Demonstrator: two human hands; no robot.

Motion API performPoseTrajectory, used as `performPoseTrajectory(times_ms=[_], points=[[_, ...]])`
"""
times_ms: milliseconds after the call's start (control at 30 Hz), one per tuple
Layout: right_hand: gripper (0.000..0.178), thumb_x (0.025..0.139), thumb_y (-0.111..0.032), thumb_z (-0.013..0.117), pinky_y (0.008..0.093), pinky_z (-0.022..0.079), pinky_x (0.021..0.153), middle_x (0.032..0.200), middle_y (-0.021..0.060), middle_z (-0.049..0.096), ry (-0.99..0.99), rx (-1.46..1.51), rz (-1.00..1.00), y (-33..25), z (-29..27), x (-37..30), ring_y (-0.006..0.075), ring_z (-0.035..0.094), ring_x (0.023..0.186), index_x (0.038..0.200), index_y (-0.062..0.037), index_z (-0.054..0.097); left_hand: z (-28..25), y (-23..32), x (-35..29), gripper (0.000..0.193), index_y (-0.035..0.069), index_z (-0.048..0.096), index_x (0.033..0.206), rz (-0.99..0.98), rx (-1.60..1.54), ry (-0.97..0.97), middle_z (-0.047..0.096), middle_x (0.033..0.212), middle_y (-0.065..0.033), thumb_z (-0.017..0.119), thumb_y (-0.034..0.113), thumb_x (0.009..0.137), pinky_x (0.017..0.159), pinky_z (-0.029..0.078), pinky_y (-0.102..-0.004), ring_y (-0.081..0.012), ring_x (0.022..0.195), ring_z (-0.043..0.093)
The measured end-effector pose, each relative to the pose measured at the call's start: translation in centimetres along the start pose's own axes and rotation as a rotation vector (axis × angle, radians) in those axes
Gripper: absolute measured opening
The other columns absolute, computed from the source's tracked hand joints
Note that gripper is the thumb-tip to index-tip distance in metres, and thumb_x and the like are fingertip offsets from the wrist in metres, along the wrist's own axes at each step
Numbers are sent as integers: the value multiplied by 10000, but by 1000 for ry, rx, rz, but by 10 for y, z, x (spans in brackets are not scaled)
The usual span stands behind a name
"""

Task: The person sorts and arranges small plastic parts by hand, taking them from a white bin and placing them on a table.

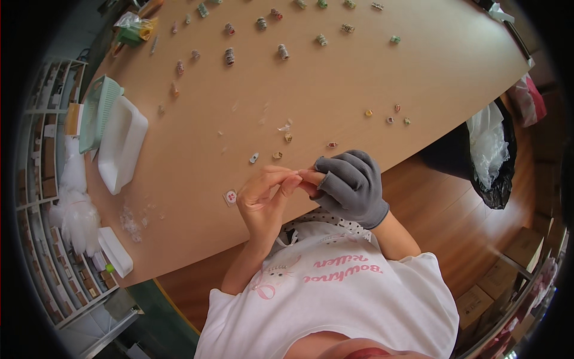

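Note:
My bare left hand (264,190) and my right hand (351,184), in a grey glove that leaves the fingertips bare, meet over the table's near edge. The thumb and fingers of both are pinched together at one spot. Anything between them is too small or too well hidden to make out. Just beyond my hands lie a small red piece (332,145), two small yellowish pieces (277,155), and a small white piece with a dark spot (254,158). A square white card with a red pattern (231,198) lies beside my left hand.
Several small patterned cylinders (229,57) stand across the far tabletop. Crumpled clear plastic (129,224) lies at left, near a white tray (124,146) and green basket (99,113). Four-sided shelving lines the left. A black-lined bin (495,152) stands right of the table.

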State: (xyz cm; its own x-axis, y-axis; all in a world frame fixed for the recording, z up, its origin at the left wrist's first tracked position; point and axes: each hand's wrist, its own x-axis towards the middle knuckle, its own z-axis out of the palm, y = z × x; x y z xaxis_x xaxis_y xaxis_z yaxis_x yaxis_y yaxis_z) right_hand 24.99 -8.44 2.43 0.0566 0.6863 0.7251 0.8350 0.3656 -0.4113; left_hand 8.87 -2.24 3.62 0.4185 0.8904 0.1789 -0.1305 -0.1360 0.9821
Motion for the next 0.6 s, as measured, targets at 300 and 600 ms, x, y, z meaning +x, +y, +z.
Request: performPoseTrajectory(times_ms=[300,600], points=[[238,728,-196,775,346,479,718,975,22,663,-227,-179,-134,65,-22,56,205,634,792,908,-118,641,-12,-4,6,124,-48,702,1018,113,403,-10,708,921,-106,645,-3,918,722,538,-263,-156,817,671],[146,763,-147,761,328,479,647,838,-4,660,-271,-253,-166,145,-7,131,217,626,706,866,-125,660,-110,-13,-19,124,-17,712,1017,65,671,380,713,901,-98,623,6,934,739,539,-279,-158,827,673]])
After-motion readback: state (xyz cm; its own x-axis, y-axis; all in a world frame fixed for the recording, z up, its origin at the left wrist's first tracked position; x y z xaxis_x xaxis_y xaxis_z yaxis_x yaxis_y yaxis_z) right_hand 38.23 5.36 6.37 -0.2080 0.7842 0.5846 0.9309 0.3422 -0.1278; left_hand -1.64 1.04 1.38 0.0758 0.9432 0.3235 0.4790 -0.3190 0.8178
